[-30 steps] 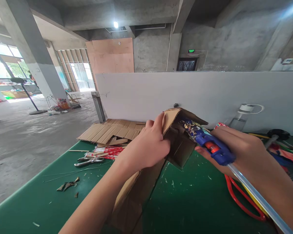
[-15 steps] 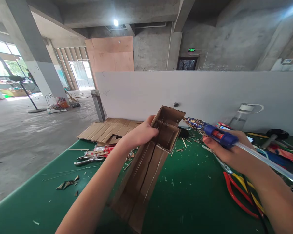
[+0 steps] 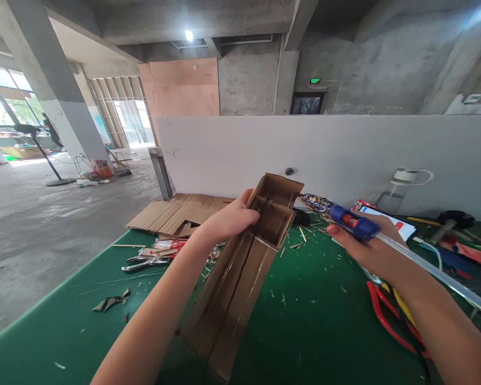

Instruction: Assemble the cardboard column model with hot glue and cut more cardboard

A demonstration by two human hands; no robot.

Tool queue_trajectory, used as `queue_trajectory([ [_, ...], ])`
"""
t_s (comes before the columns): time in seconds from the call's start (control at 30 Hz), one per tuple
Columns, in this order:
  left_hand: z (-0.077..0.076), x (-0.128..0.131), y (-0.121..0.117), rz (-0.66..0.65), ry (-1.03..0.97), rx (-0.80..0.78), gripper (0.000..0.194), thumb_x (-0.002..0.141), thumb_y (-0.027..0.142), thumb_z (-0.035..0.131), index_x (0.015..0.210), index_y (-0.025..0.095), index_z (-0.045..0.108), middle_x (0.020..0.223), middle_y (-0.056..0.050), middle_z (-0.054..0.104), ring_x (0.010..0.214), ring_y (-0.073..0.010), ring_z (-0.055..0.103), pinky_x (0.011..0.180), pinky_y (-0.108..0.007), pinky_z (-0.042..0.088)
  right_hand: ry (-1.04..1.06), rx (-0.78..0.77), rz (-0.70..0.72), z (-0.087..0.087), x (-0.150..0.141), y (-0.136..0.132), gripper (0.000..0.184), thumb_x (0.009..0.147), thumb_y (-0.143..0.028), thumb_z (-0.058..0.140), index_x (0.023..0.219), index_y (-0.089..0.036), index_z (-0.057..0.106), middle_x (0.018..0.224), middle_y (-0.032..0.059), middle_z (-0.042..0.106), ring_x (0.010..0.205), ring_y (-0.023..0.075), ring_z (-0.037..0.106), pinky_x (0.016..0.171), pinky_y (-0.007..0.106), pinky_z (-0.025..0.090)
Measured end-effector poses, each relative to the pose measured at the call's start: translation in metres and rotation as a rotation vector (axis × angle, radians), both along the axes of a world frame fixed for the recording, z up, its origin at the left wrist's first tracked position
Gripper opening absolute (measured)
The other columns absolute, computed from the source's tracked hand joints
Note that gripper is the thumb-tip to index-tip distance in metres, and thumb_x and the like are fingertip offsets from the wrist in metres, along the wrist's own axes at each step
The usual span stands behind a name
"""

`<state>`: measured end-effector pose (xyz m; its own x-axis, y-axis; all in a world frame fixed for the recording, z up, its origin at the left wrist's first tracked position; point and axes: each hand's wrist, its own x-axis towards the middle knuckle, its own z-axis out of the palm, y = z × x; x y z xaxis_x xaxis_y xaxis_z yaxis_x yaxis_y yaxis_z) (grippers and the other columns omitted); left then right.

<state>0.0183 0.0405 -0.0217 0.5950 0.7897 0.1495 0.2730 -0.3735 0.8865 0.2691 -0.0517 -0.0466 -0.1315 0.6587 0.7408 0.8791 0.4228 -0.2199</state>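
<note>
My left hand (image 3: 234,216) grips the upper left side of a long brown cardboard piece (image 3: 234,294), tilted toward me, with two box-like compartments at its far end. My right hand (image 3: 369,238) is closed around a blue hot glue gun (image 3: 355,222). A clear glue stick (image 3: 436,272) runs out of its back over my right forearm. The gun's nozzle end points left and sits at the right edge of the upper compartment; whether the tip touches the cardboard I cannot tell. Most of my right fingers are hidden behind the gun.
On the green table (image 3: 316,321) lie flat cardboard (image 3: 180,211), metal pliers (image 3: 146,263), dark scraps (image 3: 111,303) and red-handled pliers (image 3: 388,315). A lit phone (image 3: 393,222) and a clear bottle (image 3: 396,192) are at right. A white panel (image 3: 344,155) stands behind.
My right hand and the glue gun have shifted slightly left, uncovering more of the phone. The left hand and the cardboard have barely moved.
</note>
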Motion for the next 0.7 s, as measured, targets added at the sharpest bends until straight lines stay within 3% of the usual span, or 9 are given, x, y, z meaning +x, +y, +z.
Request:
queue_trajectory([
  [0.27,0.0004,-0.0005,-0.0017,-0.013,-0.015,-0.01,0.068,0.065,0.012,0.045,0.131,0.023,0.04,0.105,-0.005,0.055,0.085,-0.0178,0.049,0.071,-0.033,0.04,0.007,0.025,0.004,-0.0024,-0.001,0.0015,0.04,0.087,-0.043,0.058,0.056,-0.023,0.042,0.044,-0.0053,0.044,0.04,0.0105,0.042,0.039,0.025,0.032],
  [0.7,-0.0048,-0.0009,0.0063,-0.041,-0.045,-0.028,0.054,0.063,0.011,0.045,0.116,0.02,0.047,0.095,-0.002,0.052,0.078,-0.015,0.045,0.065,-0.03,0.035,0.037,0.001,-0.021,-0.0066,0.0015,0.0028,0.044,0.085,-0.049,0.058,0.055,-0.022,0.042,0.043,-0.005,0.043,0.041,0.01,0.039,0.041,0.025,0.03],
])
